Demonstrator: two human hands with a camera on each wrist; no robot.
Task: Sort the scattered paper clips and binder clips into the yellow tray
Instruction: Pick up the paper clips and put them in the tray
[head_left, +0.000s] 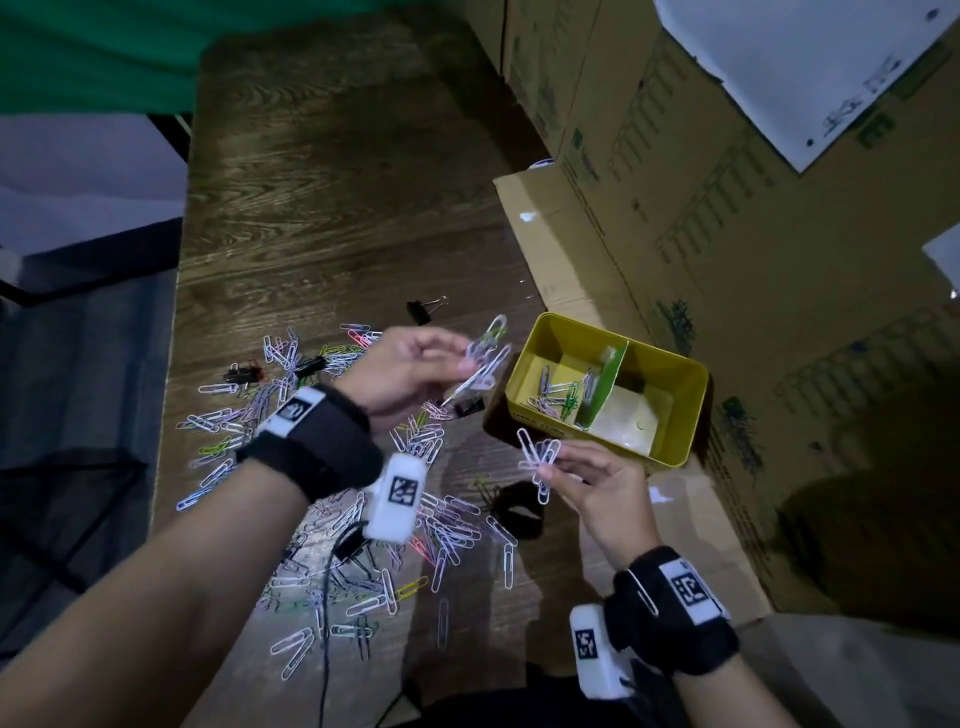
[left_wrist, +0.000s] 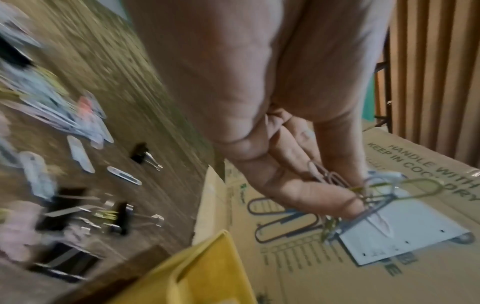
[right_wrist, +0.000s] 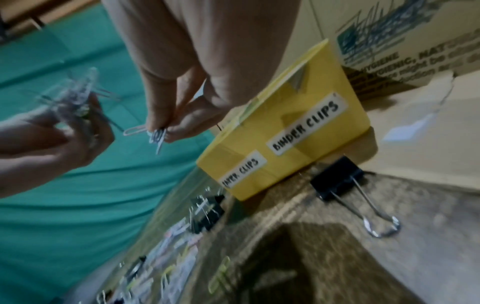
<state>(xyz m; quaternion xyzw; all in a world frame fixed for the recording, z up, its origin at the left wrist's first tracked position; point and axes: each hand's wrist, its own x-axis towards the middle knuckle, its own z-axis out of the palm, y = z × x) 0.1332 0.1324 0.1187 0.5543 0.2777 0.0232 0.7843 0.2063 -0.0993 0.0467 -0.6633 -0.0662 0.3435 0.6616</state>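
My left hand (head_left: 465, 361) is raised just left of the yellow tray (head_left: 675, 405) and pinches a bunch of paper clips (head_left: 485, 351), white with one yellow-green. In the left wrist view the same bunch (left_wrist: 369, 193) hangs from my fingertips. My right hand (head_left: 545, 467), in front of the tray, pinches a few white paper clips (head_left: 540, 454), also seen as paper clips (right_wrist: 155, 134) in the right wrist view. A green divider (head_left: 605, 387) splits the tray; its left compartment holds several paper clips (head_left: 561, 397). The tray's front wall (right_wrist: 298, 127) carries the labels "PAPER CLIPS" and "BINDER CLIPS".
Many coloured paper clips (head_left: 363, 519) lie scattered on the wooden table (head_left: 322, 182). Black binder clips lie among them: one far (head_left: 423, 310), one near the tray (head_left: 470, 406), a large one (right_wrist: 337, 181) by the tray's front. Cardboard boxes (head_left: 727, 234) stand at the right.
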